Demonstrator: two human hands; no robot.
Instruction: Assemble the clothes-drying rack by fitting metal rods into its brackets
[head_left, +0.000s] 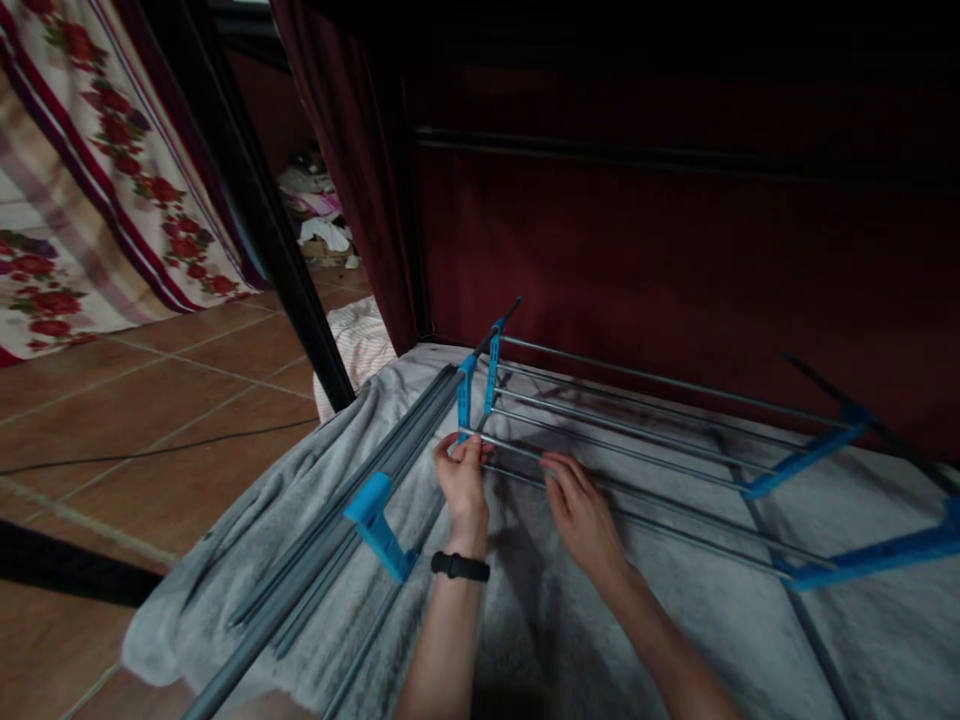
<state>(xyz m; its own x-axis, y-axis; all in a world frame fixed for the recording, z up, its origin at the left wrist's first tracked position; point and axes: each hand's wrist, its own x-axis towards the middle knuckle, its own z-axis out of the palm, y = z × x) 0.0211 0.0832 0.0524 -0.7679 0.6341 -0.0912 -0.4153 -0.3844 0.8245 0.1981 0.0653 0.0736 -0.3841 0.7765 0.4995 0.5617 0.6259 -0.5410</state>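
My left hand [461,480], with a black band at its wrist, pinches the end of a thin grey metal rod [510,446] against the lower part of a blue plastic bracket [464,395]. Farther right, my right hand [581,505] has its fingers curled over the same rod, the thumb underneath. Several parallel rods run from the blue brackets on the left to a blue bracket [810,458] and another blue bracket [885,555] at the right. A loose-ended blue bracket [381,527] sits on the long grey tube [281,595] nearer to me.
Several loose grey tubes [360,470] lie in a bundle on the grey blanket [187,590], left of my hands. A black post [251,190] rises at the left, and a dark red curtain [637,260] hangs behind. A cable [165,450] crosses the tiled floor.
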